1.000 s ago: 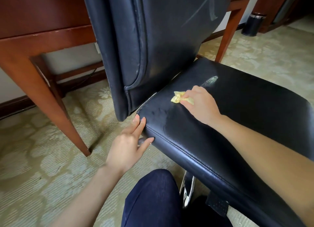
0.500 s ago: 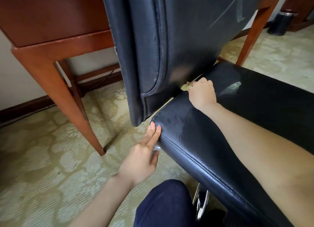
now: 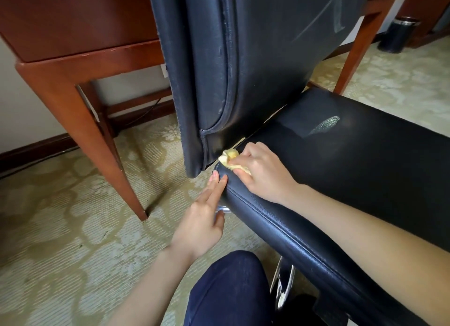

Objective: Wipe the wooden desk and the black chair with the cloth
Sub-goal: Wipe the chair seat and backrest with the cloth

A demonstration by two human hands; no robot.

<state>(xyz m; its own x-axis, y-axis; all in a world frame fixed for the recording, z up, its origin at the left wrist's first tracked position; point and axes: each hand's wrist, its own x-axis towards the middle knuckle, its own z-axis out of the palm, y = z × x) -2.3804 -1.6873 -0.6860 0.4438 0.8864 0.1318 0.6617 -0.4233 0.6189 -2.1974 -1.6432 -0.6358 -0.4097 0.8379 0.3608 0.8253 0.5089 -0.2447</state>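
chair: black leather, close to the camera, in front of the desk.
seat: runs across the right half of view. grey worn patch near its back edge. piped seam along the near side.
back: upright, fills top centre. scuffed, w/ pale streaks at upper right.
cloth: small, yellow, bunched. lies on the seat's back-left corner, right at the gap btwn seat and back. a wad sticks out left of the fingers, close to the back's lower edge; can't tell if it touches.
r hand: palm down, fingers curled over the cloth, pressing it to the seat. forearm lies across the seat from lower right.
l hand: fingers straight and together, holds nothing. two fingertips touch the seat's corner edge just below the cloth. thumb sits by a chrome bar under the seat.
desk: red-brown wood, upper left, behind the chair. one leg stands on the carpet left of the l hand, another shows at upper right.
carpet: pale green, floral pattern.
bin: dark, round, metal rim, far upper right on the floor.
knee: dark blue trousers, bottom centre, beside the chair's chrome base.
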